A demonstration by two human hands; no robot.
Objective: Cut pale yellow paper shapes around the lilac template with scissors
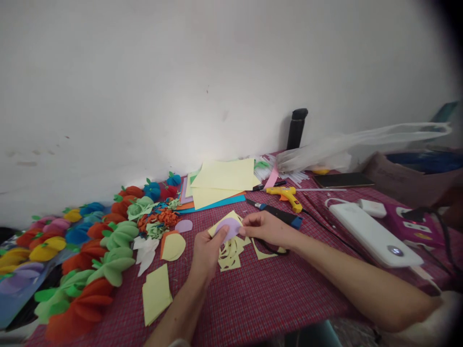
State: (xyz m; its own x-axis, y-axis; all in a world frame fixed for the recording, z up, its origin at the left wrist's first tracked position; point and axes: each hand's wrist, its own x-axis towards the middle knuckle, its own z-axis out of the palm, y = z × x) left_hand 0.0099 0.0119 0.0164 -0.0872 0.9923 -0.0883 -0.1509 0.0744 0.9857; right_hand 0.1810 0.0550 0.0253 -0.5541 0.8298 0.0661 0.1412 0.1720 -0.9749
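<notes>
A light purple paper circle (228, 228) lies against a pale yellow paper square (231, 216). My left hand (207, 253) grips both at their left edge, thumb on top. At the right edge, the closed fingers of my right hand (266, 227) pinch the paper circle. Below them on the cloth are yellow paper offcuts with curved cut-outs (230, 257). To the left rest yellow paper rounds (174, 246), a single purple circle (184, 225) and a stack of yellow paper rectangles (157, 293). Dark scissor-like handles (273, 248) show partly under my right hand.
Colourful paper pumpkins (83, 260) crowd the left side. Coloured sheets (224, 176) lie by the wall. On the right are a yellow glue gun (285, 193), a blue-black cutter (278, 214), a phone (343, 180), a white power bank (376, 236) and a purple power strip (412, 224). A black bottle (296, 130) stands behind.
</notes>
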